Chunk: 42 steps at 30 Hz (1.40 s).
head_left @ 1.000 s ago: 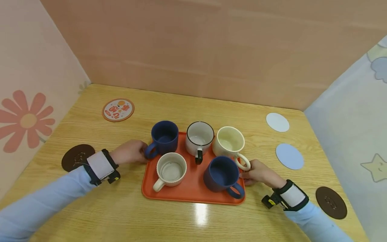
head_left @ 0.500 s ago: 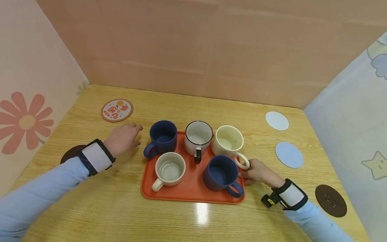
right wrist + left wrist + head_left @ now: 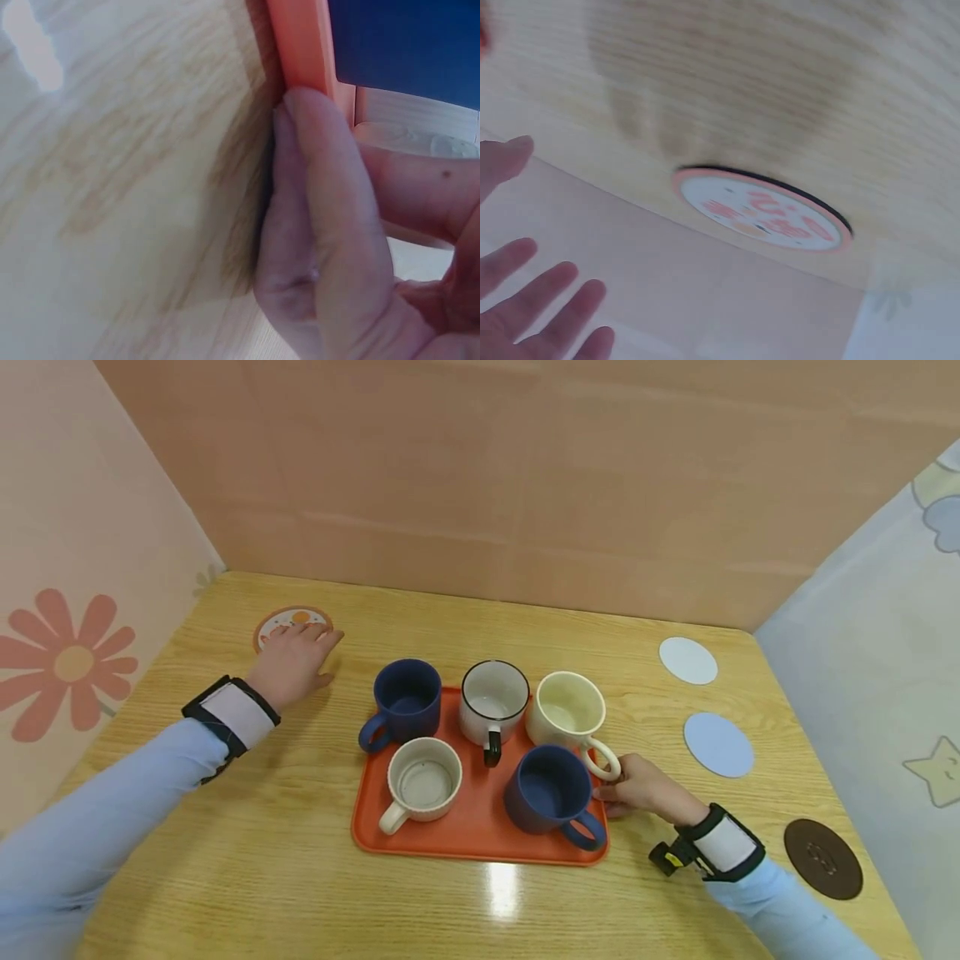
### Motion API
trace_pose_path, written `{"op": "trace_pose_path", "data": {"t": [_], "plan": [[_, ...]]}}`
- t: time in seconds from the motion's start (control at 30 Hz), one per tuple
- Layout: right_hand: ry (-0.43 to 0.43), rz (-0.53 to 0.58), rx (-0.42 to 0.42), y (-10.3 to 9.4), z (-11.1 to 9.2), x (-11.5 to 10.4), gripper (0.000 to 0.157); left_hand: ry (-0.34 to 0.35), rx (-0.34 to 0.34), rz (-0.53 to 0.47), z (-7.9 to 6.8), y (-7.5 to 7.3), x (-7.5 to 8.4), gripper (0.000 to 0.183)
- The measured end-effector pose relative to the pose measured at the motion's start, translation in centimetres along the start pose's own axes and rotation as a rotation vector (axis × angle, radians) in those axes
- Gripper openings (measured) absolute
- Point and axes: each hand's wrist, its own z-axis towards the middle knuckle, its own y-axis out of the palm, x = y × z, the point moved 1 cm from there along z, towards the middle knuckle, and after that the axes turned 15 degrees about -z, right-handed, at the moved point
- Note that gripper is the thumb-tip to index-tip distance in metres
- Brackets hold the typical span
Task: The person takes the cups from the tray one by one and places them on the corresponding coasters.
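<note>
My right hand point(image 3: 641, 789) pinches the right rim of the red tray point(image 3: 480, 827); in the right wrist view its fingers point(image 3: 337, 217) lie along the tray's outer side. My left hand point(image 3: 292, 664), fingers spread, is over a round coaster with red print point(image 3: 757, 210) and holds nothing. Standing on the tray are a blue mug point(image 3: 408, 714) at back left, a white mug with a black rim point(image 3: 487, 727), a cream mug point(image 3: 558, 727), a ribbed off-white cup point(image 3: 423, 806) in front and a second blue mug point(image 3: 536, 814) at front right.
Right of the tray lie a white round coaster point(image 3: 688, 661), a light blue coaster point(image 3: 718, 744) and a dark brown coaster point(image 3: 822, 858). The wooden table point(image 3: 300, 893) meets a tan backdrop point(image 3: 487, 485) behind, with patterned panels at both sides.
My left hand has let go at the tray's left side and moved up and left, over the printed coaster. The right hand and the mugs have stayed in place.
</note>
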Motion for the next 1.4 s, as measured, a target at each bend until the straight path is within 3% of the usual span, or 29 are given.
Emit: {"op": "trace_pose_path", "data": {"t": [0.27,0.4,0.7,1.13,1.4], "plan": [[-0.004,0.013,0.007,0.1,0.1,0.2,0.01,0.055,0.106,0.019,0.8,0.1,-2.0,0.063],[-0.026,0.012,-0.003,-0.1,0.1,0.5,0.013,0.039,0.101,-0.02,1.4,0.2,-3.2,0.07],[-0.047,-0.006,-0.014,-0.2,0.0,0.7,0.017,-0.116,0.032,-0.096,2.2,0.3,-5.0,0.085],[-0.031,0.0,-0.017,-0.1,0.1,0.6,0.015,-0.346,0.024,-0.302,2.9,1.2,-8.0,0.094],[-0.036,0.009,-0.018,-0.1,-0.2,0.6,0.014,-0.43,-0.022,-0.365,3.0,1.9,-9.2,0.103]]}}
